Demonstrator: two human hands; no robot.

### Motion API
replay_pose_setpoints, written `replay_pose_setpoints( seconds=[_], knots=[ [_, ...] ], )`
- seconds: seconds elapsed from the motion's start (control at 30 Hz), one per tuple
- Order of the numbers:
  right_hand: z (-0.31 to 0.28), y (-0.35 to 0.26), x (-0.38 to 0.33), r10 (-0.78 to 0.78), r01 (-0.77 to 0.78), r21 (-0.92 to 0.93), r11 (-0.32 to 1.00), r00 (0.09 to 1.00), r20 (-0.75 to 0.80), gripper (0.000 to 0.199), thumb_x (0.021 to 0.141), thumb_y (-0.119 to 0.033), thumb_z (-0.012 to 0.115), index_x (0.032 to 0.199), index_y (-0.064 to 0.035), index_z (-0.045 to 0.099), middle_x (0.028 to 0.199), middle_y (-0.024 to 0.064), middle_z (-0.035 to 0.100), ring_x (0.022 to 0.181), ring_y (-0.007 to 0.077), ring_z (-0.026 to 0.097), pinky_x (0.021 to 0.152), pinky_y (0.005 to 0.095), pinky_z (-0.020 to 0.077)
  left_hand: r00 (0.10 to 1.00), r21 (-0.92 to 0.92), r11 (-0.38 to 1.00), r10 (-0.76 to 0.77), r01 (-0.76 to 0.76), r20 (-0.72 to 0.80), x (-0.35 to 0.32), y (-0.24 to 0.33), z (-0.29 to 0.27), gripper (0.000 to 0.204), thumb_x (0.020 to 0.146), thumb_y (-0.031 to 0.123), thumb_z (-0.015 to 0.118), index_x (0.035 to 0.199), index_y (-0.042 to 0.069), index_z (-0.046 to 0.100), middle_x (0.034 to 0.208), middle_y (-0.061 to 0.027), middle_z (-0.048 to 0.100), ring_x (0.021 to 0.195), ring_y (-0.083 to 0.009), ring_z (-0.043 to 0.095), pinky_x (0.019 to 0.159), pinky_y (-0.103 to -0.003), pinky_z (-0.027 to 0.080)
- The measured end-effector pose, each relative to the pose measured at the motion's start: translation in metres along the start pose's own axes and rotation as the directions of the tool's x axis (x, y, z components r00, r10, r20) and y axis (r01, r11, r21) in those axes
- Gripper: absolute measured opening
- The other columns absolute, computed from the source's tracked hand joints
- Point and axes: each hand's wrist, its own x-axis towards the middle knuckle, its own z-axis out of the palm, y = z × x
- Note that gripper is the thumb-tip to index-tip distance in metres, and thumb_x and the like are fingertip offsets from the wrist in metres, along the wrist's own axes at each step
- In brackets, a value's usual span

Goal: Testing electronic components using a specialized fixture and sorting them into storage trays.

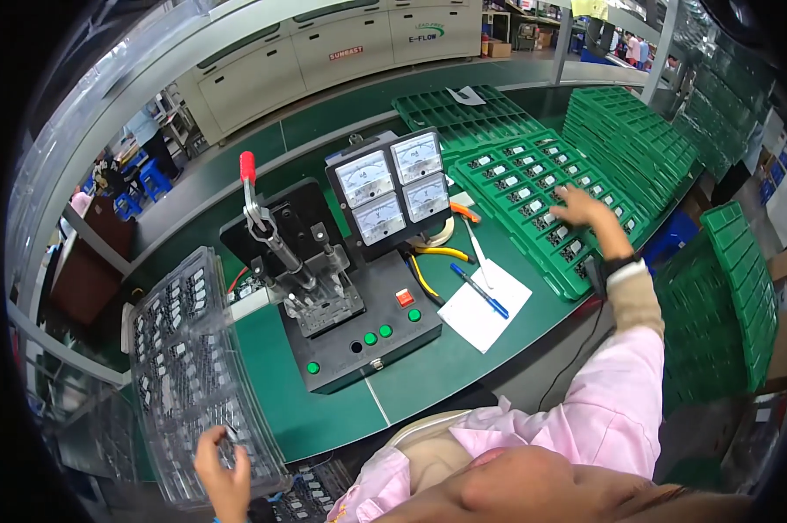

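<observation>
My left hand point(223, 475) is over the near end of a clear plastic tray point(267, 417), which holds rows of small black-and-white parts. Its thumb and fingers curl around a small dark piece at the fingertips, too small to name. To the right, my right hand point(583, 209) reaches over a green tray point(496, 228) with rows of small circuit-board parts in its pockets. Those fingers are apart, close above the parts, with nothing visible in them. Between the hands stands a black test fixture point(359, 353) with a red-handled toggle clamp point(248, 167) and green buttons.
A panel of four-sided meters point(380, 218) rises behind the fixture. A blue pen point(481, 292) lies on white paper point(472, 327), near tweezers point(479, 253) and yellow-handled pliers point(444, 253). Stacked green trays point(624, 131) stand at the far right, more point(733, 288) beside the table.
</observation>
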Motion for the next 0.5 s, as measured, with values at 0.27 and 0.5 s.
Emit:
replay_pose_setpoints(
  seconds=[0.27, 0.5],
  knots=[
    [0.048, -0.1, -0.168, -0.001, 0.033, 0.069, 0.997, 0.909, -0.417, 0.044, 0.083, -0.03, 0.065, 0.12, -0.0066, 0.057, 0.119, 0.0166, 0.054, 0.112, 0.0336, 0.051, 0.091, 0.0433, 0.0418, 1.0, -0.098, 0.995, -0.013, 0.012, -0.004, 0.0, 0.006, 0.017, 0.03, 0.072, -0.001, 0.06, 0.102, -0.005, 0.056, 0.092, -0.0174, 0.06, 0.086, -0.0313, 0.058, 0.081, -0.038, 0.046],
    [0.053, -0.105, -0.169, -0.107, 0.199, 0.075, 0.977, 0.765, -0.635, 0.026, 0.075, -0.009, 0.069, 0.099, -0.004, 0.061, 0.091, 0.0095, 0.054, 0.093, 0.0278, 0.054, 0.078, 0.041, 0.0417, 1.0, -0.142, 0.99, 0.022, -0.021, 0.007, 0.0, 0.008, 0.021, 0.029, 0.073, -0.001, 0.06, 0.102, -0.005, 0.056, 0.092, -0.0169, 0.06, 0.086, -0.03, 0.058, 0.081, -0.038, 0.046]
  ],
)
